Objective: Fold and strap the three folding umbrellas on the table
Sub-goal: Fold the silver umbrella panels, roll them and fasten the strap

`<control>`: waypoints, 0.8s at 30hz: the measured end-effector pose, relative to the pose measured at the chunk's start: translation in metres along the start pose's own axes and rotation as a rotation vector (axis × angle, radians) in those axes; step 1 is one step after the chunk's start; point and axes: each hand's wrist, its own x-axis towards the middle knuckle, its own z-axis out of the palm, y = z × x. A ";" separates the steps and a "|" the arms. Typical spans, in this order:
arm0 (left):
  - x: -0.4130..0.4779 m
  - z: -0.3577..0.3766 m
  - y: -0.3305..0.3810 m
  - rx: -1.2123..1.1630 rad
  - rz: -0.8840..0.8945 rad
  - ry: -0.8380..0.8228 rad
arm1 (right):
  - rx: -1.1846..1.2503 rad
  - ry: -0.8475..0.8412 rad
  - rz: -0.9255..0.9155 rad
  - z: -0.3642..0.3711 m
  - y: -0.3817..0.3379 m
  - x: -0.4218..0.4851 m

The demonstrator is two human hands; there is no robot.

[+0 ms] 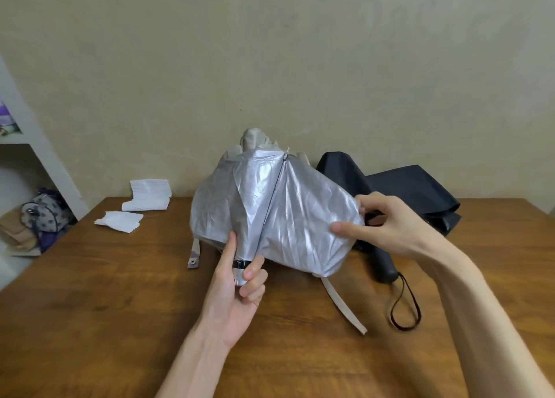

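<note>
head cam | looks forward-down | close over table [120, 307]

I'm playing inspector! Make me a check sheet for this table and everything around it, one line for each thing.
Surface: brown wooden table.
Job's things: silver umbrella held up, canopy loose, not strapped; a beige strap trails on the table beneath it; beige fabric behind it, mostly hidden; black umbrella lying unfolded at the right.
Clutter: white paper pieces at the back left.
Grippers: left hand grips the silver umbrella's handle end; right hand pinches its canopy edge.
Cables: nothing seen; only the black umbrella's wrist loop.
Surroundings: beige wall; white shelf at the left, with a dotted bag in it.
</note>
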 end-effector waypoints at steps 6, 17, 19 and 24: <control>0.005 -0.002 -0.003 0.059 0.032 0.011 | 0.157 -0.011 0.115 -0.012 0.020 -0.006; 0.011 -0.008 -0.011 0.194 0.029 -0.072 | 0.539 0.161 -0.097 -0.003 -0.020 -0.006; 0.014 -0.010 -0.014 0.225 0.074 -0.058 | 0.540 0.195 -0.142 0.000 -0.024 -0.005; 0.017 -0.010 -0.019 0.270 0.125 -0.026 | 0.485 0.177 -0.181 0.003 -0.027 -0.005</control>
